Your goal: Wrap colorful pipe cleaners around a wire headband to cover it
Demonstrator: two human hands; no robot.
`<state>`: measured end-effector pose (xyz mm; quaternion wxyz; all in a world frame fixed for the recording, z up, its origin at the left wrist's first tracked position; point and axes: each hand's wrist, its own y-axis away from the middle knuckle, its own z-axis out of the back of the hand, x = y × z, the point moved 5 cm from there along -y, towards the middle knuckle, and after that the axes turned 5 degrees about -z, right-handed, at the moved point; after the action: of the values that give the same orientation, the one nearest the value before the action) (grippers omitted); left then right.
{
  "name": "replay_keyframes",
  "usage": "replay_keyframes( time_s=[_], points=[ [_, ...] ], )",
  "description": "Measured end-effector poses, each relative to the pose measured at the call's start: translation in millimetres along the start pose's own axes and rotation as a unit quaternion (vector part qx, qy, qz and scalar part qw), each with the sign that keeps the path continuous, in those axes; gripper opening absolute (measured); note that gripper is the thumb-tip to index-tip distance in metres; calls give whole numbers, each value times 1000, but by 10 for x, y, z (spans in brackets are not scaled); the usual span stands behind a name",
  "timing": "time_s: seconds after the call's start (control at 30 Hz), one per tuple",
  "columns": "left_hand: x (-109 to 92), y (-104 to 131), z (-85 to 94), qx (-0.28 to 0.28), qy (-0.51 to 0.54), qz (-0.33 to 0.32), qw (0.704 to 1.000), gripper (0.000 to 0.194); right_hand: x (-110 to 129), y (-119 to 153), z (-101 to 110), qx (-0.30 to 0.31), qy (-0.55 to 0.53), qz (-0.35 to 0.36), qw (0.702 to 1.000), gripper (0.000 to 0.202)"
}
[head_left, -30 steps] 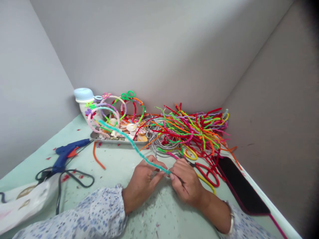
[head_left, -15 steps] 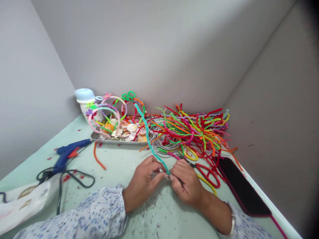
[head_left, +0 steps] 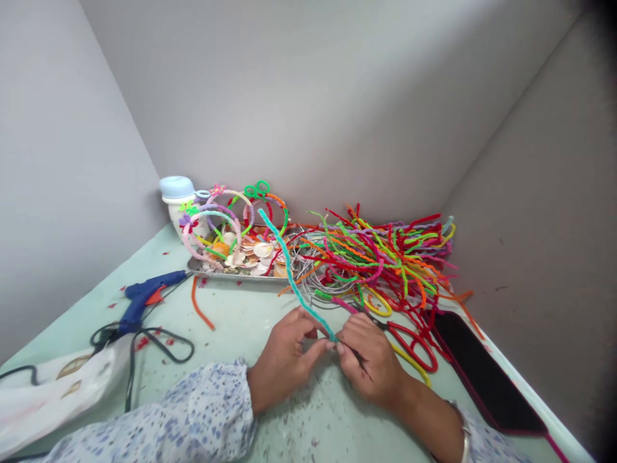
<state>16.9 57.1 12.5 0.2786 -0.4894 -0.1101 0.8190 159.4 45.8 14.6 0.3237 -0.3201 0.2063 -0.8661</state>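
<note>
A turquoise pipe cleaner [head_left: 295,283] rises from between my hands and leans up to the left, its far end in the air in front of the tray. Thumb and fingers of my left hand [head_left: 288,354] pinch its lower end. My right hand [head_left: 369,357] is closed on the same end, right beside the left fingertips. The very tip is hidden by the fingers. Beyond my right hand lie red-handled scissors [head_left: 409,344] and a big heap of coloured pipe cleaners [head_left: 385,251].
A metal tray [head_left: 236,277] holds shells, with decorated headbands [head_left: 212,222] standing over it. Behind it is a white bottle [head_left: 179,193]. At left lie a blue glue gun [head_left: 139,299], its cord and a plastic bag [head_left: 62,392]; at right, a black phone [head_left: 486,370].
The whole view has shifted, so everything appears slightly further right and lower. Both hands keep their hold on the pipe cleaner, which leans slightly more to the left.
</note>
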Motion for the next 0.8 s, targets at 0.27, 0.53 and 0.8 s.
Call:
replay_keyframes(
  time_s=[0.27, 0.53, 0.8],
  points=[
    [-28, -26, 6, 12, 20, -7, 1000, 12, 13, 4, 2, -5, -6, 9, 1000, 19],
    [-53, -10, 22, 19, 11, -8, 1000, 14, 29, -6, 1, 2, -3, 14, 1000, 20],
    [-72, -11, 13, 25, 21, -9, 999, 16, 55, -16, 2, 11, 2, 24, 1000, 18]
  ],
)
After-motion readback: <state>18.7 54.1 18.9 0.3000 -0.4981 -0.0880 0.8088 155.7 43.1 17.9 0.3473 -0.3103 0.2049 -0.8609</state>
